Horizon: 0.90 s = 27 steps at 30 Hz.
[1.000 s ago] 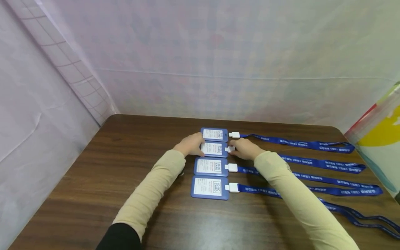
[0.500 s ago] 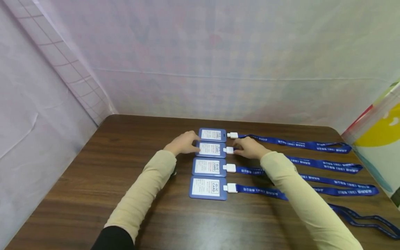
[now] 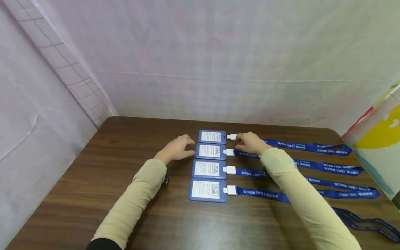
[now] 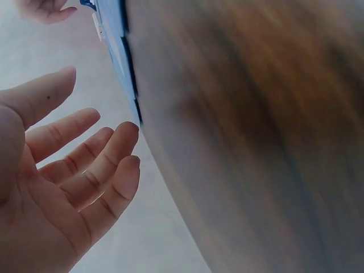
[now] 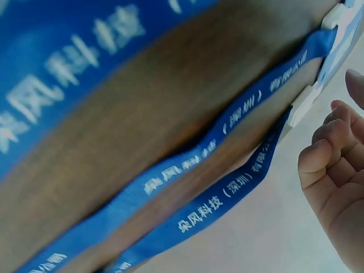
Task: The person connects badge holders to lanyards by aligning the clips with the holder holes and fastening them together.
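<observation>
Several blue ID card holders with white inserts lie in a column on the table; the farthest holder (image 3: 211, 136) has a white clip (image 3: 231, 137) lying just apart from its right end. The second holder (image 3: 210, 151) has its lanyard's white clip (image 3: 230, 152) at its right end, as do the nearer ones. My left hand (image 3: 176, 148) hovers left of the second holder, fingers spread and holding nothing; the left wrist view agrees. By the farthest clip is my right hand (image 3: 252, 143), loosely bent over the far lanyard (image 3: 306, 146). In the right wrist view its fingers hold nothing.
Blue printed lanyards stretch rightward across the brown wooden table (image 3: 150, 222), the nearest lanyard's loop (image 3: 372, 224) reaching the right side. A pale cloth (image 3: 212, 62) hangs behind the table's far edge. A third holder (image 3: 208, 169) and the nearest holder (image 3: 207, 190) lie in front.
My left hand has drawn back leftward from the second holder. The right hand has let go of the second clip and moved away toward the farthest lanyard.
</observation>
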Each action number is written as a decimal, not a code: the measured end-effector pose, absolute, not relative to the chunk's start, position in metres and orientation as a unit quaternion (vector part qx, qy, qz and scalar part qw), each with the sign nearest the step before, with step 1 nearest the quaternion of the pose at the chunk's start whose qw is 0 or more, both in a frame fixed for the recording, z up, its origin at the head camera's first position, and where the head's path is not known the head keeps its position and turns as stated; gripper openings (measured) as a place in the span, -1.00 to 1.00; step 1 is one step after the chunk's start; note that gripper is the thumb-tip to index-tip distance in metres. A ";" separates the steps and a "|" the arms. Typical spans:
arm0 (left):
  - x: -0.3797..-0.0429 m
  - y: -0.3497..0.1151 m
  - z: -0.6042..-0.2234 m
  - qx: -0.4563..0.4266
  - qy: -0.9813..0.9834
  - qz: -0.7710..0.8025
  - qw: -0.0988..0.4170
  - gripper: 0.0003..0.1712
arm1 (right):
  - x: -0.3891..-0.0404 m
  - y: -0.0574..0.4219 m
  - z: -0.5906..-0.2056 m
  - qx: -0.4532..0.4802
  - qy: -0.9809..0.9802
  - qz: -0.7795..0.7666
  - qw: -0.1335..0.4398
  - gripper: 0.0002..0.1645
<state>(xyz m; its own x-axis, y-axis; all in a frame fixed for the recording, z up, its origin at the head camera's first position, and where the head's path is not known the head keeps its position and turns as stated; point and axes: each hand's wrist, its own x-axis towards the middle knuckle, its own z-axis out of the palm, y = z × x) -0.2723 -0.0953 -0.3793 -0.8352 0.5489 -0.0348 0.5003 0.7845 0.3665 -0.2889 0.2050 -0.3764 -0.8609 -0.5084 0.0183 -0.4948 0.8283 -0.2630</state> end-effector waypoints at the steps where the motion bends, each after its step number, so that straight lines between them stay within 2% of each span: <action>1: -0.271 -0.097 -0.379 0.278 0.942 0.176 0.070 -0.51 | -0.290 0.205 -0.375 -0.258 0.957 -0.128 0.028 -0.70; 7: -0.265 -0.102 -0.372 0.267 0.942 0.189 0.076 -0.49 | -0.299 0.203 -0.369 -0.231 0.967 -0.105 0.033 -0.62; 14: -0.257 -0.108 -0.371 0.272 0.943 0.179 0.064 -0.49 | -0.307 0.200 -0.370 -0.227 0.969 -0.096 0.036 -0.68; 27: -0.251 -0.115 -0.372 0.275 0.942 0.185 0.059 -0.50 | -0.313 0.199 -0.387 -0.182 0.974 -0.116 0.068 -0.50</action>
